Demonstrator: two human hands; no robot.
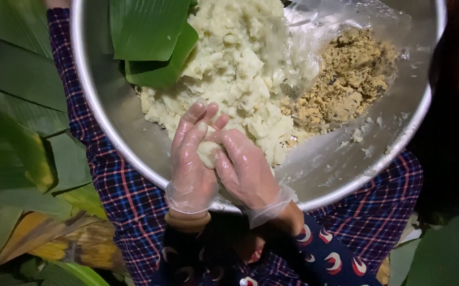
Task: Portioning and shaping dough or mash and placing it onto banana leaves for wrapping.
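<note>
Both my hands wear thin clear plastic gloves and press together around a small lump of pale dough (207, 151) over a wide metal basin (341, 175). My left hand (191, 159) cups the lump from the left, fingers pointing up. My right hand (245, 167) closes on it from the right. Just beyond my fingers lies a big mound of the same pale dough (235, 63) in the basin. A brownish crumbly filling (346, 79) sits on clear plastic at the basin's right side.
Folded green banana leaves (147, 37) rest in the basin's upper left. More banana leaves (17, 122), some yellowing, lie at the left. The basin rests on my lap in plaid trousers (118, 196).
</note>
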